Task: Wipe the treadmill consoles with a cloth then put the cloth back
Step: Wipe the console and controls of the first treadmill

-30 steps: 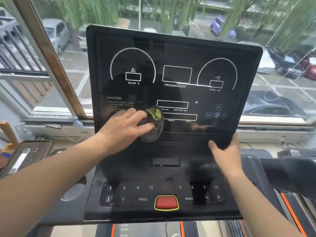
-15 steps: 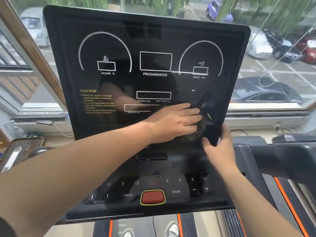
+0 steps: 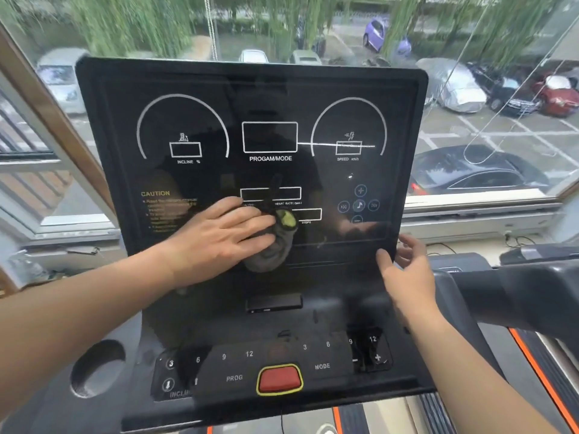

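Observation:
The black treadmill console (image 3: 313, 98) stands upright in front of me, with white dial outlines and the words PROGAM/MODE. My left hand (image 3: 219, 236) lies flat with fingers stretched out, pressing a dark grey cloth (image 3: 269, 255) with a yellow-green patch against the lower middle of the screen. My right hand (image 3: 407, 277) is at the console's lower right edge, thumb on the front face and fingers round behind the edge.
Below the screen is a button panel with a red stop button (image 3: 279, 379) ringed in yellow. A round cup holder (image 3: 97, 368) sits at lower left. A neighbouring treadmill's black handlebar (image 3: 517, 292) juts in at right. A window (image 3: 501, 136) behind overlooks parked cars.
My left hand slid the cloth from the left of the screen over to the right side, and has now come back to the middle. My right hand stayed at the right edge.

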`<action>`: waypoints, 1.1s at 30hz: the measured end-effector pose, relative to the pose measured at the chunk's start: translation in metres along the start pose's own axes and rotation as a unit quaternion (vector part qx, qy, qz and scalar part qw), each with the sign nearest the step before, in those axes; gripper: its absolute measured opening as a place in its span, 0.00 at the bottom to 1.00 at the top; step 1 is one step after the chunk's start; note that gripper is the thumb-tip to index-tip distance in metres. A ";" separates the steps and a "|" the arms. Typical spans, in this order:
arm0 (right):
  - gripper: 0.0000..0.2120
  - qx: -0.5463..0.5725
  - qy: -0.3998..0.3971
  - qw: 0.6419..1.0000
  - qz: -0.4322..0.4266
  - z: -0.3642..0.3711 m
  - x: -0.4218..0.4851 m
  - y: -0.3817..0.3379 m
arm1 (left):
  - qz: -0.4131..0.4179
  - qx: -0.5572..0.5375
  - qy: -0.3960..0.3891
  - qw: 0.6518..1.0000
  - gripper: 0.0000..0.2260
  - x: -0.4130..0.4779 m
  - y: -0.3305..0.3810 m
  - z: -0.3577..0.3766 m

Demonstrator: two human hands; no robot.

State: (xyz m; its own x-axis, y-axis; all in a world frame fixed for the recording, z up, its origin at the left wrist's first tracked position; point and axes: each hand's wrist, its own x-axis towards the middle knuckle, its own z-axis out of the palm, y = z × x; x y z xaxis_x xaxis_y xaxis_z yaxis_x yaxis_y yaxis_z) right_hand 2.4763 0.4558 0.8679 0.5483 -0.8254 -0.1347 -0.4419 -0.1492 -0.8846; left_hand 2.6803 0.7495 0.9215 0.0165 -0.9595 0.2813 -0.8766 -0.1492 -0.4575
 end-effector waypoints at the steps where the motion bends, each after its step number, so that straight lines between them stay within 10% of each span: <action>1: 0.18 -0.006 0.000 1.000 -0.005 0.000 0.002 0.000 | -0.002 0.005 0.010 1.000 0.17 0.011 0.008 0.004; 10: 0.08 0.022 -0.023 0.999 -0.014 -0.001 0.022 0.006 | 0.079 -0.052 0.019 0.995 0.18 0.144 0.060 0.020; 19: 0.19 0.152 -0.073 0.985 0.043 -0.009 0.028 0.015 | -0.165 -0.010 0.176 0.970 0.16 0.203 0.047 0.016; 28: 0.27 0.170 -0.080 0.979 0.074 -0.018 0.032 0.014 | 0.082 -0.139 0.058 0.985 0.17 0.211 0.084 0.035; 33: 0.21 0.170 -0.056 0.984 0.023 -0.028 0.049 -0.024 | -0.101 0.000 0.168 0.981 0.21 0.202 -0.004 -0.011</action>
State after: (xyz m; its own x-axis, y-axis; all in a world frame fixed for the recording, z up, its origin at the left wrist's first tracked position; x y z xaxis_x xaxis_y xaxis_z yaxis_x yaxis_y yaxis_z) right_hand 2.4940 0.4040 0.8947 0.6161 -0.7591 -0.2101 -0.2157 0.0940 -0.9719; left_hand 2.6819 0.5592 0.9892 0.0310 -0.7780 0.6275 -0.8719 -0.3280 -0.3636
